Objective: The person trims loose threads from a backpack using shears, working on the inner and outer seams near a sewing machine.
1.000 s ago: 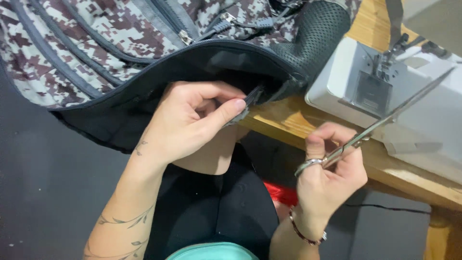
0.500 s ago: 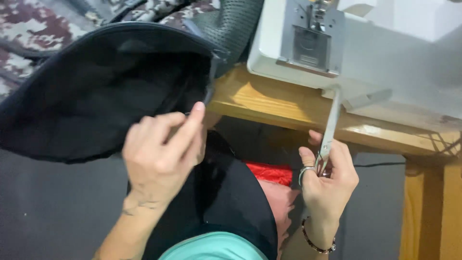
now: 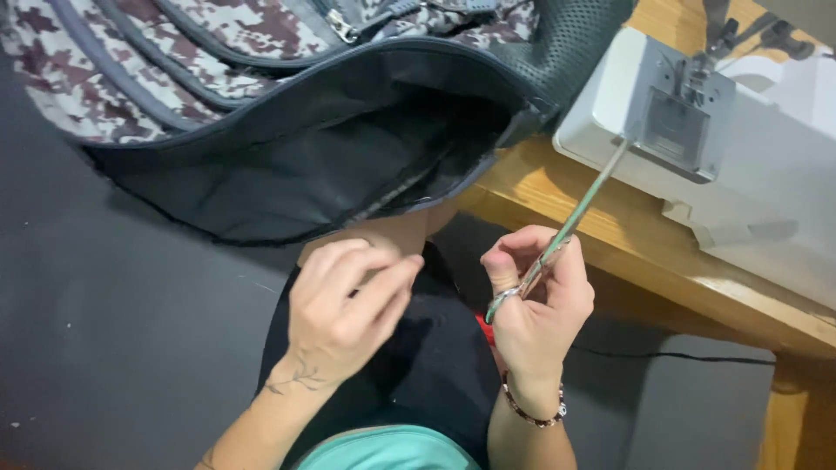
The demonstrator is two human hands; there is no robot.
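My right hand [image 3: 538,300] grips a pair of metal scissors [image 3: 570,222] by the handles, blades closed and pointing up and right toward the sewing machine. Over my lap, my left hand [image 3: 344,309] hovers just below the bag with its fingers curled loosely together and nothing visible in it. A camouflage-patterned backpack [image 3: 174,52] with a black lining [image 3: 331,157] and grey zippers lies across the upper left, its dark open edge hanging over my knee.
A white sewing machine [image 3: 740,157] stands on a wooden table [image 3: 610,244] at the right. A black cable [image 3: 679,357] runs under the table edge. A red object [image 3: 482,329] shows between my hands. Dark grey floor [image 3: 104,331] lies at the left.
My left hand let go of the bag's edge and dropped toward my lap. The scissors tilted from upright to slanting right. The view shifted, showing more of the bag.
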